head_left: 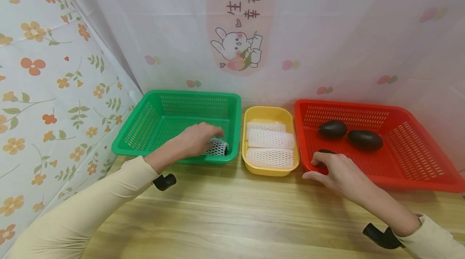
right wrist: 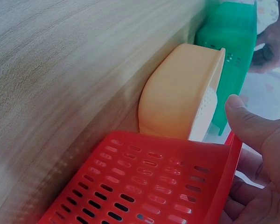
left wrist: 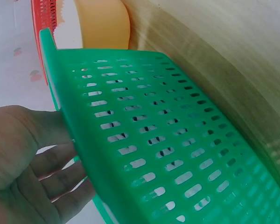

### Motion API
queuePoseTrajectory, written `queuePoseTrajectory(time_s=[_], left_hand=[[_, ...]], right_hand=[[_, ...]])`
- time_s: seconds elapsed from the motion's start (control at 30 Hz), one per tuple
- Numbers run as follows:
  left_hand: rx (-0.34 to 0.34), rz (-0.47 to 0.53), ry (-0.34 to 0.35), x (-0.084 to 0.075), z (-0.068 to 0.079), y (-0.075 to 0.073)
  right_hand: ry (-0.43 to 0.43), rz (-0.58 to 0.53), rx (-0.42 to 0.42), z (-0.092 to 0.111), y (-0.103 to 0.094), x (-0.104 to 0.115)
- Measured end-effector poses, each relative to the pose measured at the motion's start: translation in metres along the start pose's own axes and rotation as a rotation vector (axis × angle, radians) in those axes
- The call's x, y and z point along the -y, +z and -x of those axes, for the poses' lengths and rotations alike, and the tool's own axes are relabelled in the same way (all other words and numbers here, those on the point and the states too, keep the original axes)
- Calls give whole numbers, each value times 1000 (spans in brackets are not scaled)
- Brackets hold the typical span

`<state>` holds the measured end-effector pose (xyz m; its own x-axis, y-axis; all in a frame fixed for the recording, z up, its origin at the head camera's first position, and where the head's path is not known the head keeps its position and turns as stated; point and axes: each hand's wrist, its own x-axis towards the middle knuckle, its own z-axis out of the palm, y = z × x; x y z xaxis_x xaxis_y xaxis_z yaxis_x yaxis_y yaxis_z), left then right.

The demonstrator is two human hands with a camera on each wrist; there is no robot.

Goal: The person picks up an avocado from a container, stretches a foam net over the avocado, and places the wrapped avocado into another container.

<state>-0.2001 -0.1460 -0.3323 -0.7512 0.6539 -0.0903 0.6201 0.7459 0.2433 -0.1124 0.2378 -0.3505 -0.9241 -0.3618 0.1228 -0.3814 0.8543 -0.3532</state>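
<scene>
My left hand [head_left: 197, 140] reaches over the front of the green basket [head_left: 141, 121]. Just beneath its fingers lies a dark fruit in a white foam net [head_left: 216, 147]; the basket wall hides it in the left wrist view, where the fingers [left wrist: 60, 182] look loosely extended. Over the front left corner of the red basket [head_left: 410, 170], my right hand [head_left: 339, 172] has its fingers beside a dark avocado [head_left: 325, 152], mostly covered by the hand. The right thumb [right wrist: 245, 116] stands apart, near the rim. Two more dark avocados [head_left: 332, 129] lie farther back in that basket.
Between the two baskets stands a yellow tub [head_left: 270, 172] with several white foam nets [head_left: 270, 138] in it. All three containers sit on a wood-grain table [head_left: 232, 218]. A printed curtain [head_left: 174, 36] hangs close behind them, and a floral one [head_left: 43, 89] at the left.
</scene>
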Motion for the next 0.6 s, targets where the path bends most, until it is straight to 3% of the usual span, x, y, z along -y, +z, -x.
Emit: queuePoseTrajectory(time_s=[0.6], left_hand=[[-75, 26, 54, -11, 0, -8]], right_hand=[[3, -1, 6, 0, -1, 1]])
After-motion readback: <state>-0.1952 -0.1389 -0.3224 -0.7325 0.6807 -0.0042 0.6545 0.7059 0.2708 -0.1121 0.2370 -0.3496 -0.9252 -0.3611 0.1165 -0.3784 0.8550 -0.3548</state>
